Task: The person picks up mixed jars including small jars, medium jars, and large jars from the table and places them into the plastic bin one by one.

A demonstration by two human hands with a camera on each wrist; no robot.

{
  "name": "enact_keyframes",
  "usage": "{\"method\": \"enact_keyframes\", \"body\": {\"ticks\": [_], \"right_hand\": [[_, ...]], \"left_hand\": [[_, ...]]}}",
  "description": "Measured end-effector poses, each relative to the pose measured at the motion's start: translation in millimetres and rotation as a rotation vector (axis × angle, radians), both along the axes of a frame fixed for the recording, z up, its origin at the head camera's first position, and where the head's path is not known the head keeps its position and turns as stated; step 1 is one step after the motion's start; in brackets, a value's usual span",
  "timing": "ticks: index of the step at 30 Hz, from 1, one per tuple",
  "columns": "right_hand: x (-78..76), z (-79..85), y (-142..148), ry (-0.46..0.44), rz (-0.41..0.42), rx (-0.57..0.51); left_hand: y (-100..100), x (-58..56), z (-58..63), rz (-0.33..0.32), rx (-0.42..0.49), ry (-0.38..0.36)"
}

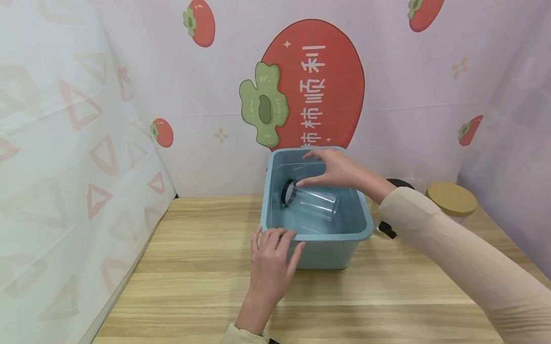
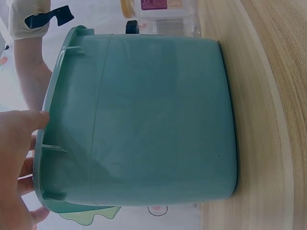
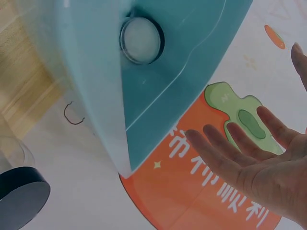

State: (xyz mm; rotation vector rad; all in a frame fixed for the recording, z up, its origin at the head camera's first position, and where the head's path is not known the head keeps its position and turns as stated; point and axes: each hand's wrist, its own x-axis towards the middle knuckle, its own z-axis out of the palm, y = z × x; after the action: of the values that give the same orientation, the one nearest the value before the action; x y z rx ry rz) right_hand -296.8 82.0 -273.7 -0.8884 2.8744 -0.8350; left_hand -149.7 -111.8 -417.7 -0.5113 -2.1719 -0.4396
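Note:
A blue plastic bin (image 1: 328, 253) stands on the wooden table. Inside it a clear jar (image 1: 319, 203) with a black lid lies on its side; the right wrist view shows mainly its round lid end (image 3: 140, 40). My left hand (image 1: 271, 263) grips the bin's near rim at the left corner, with the thumb (image 2: 36, 119) outside and the fingers over the edge. My right hand (image 1: 334, 169) hovers above the bin with its fingers spread. In the right wrist view that hand (image 3: 259, 167) holds nothing and is apart from the jar.
To the bin's right, partly behind my right sleeve, stand a jar with a tan lid (image 1: 451, 198) and another with a black lid (image 3: 24, 196). A white curtain (image 1: 211, 164) printed with persimmons hangs close behind the bin.

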Motion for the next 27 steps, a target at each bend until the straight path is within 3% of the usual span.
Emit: {"method": "enact_keyframes", "body": {"ticks": [27], "right_hand": [[22.4,-12.3,27,0.055,-0.042,-0.111]], "left_hand": [[0,-0.1,-1.9,-0.007,0.003,-0.004]]}}
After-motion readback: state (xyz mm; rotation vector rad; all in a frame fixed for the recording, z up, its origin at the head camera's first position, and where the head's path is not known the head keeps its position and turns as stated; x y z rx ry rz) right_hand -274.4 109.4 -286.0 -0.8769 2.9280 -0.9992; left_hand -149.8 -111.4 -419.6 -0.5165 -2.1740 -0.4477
